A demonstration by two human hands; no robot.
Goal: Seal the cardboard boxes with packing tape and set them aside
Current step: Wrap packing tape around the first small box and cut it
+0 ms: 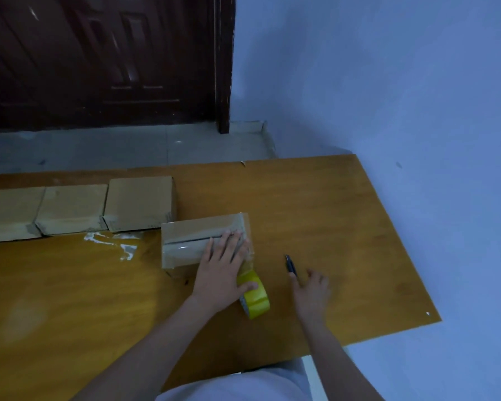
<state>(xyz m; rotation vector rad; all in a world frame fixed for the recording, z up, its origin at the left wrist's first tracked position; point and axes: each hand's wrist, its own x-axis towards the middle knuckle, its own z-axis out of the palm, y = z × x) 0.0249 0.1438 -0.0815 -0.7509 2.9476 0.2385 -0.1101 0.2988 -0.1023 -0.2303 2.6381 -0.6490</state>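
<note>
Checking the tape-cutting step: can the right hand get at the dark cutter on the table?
Probably yes. The right hand lies open beside the cutter, fingertips nearly touching it, nothing between them.

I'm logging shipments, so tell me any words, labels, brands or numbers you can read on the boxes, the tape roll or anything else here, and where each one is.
No text can be read in this view.
Cardboard box under the left hand: plain, no print visible.
Three boxes set aside: plain brown faces, no labels visible.
Yellow tape roll: faint marks on the core's edge, too small and blurred to read.
Dark cutter by the right hand: no readable marking.
</note>
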